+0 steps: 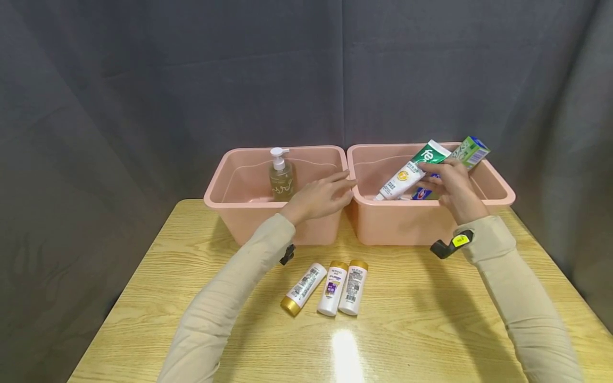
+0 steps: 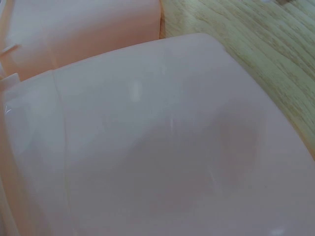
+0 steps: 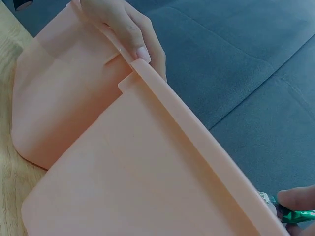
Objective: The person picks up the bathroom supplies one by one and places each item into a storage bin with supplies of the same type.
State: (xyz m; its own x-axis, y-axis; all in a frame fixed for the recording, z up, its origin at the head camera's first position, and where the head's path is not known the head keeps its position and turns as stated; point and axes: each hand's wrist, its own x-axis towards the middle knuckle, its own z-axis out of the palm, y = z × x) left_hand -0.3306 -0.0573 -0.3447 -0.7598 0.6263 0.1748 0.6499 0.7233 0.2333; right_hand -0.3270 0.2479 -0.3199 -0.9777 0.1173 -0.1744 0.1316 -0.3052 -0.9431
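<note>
My right hand (image 1: 452,183) pinches a green and white toothpaste tube (image 1: 402,178) near its green end, inside the right pink bin (image 1: 407,223). The tube is tilted, its white cap down by the front rim. A green box (image 1: 471,150) leans in the bin's back right corner, and a blue package (image 1: 421,193) lies partly hidden under the hand. My left hand (image 1: 321,198) reaches over the left pink bin (image 1: 282,223), fingers extended at the rims where the bins meet. In the right wrist view, the left hand (image 3: 125,29) touches the rim.
A pump bottle (image 1: 281,178) stands in the left bin. Three white bottles with gold caps, a left one (image 1: 304,288), a middle one (image 1: 332,290) and a right one (image 1: 353,290), lie on the wooden table (image 1: 407,330) before the bins. A grey curtain (image 1: 287,74) hangs behind.
</note>
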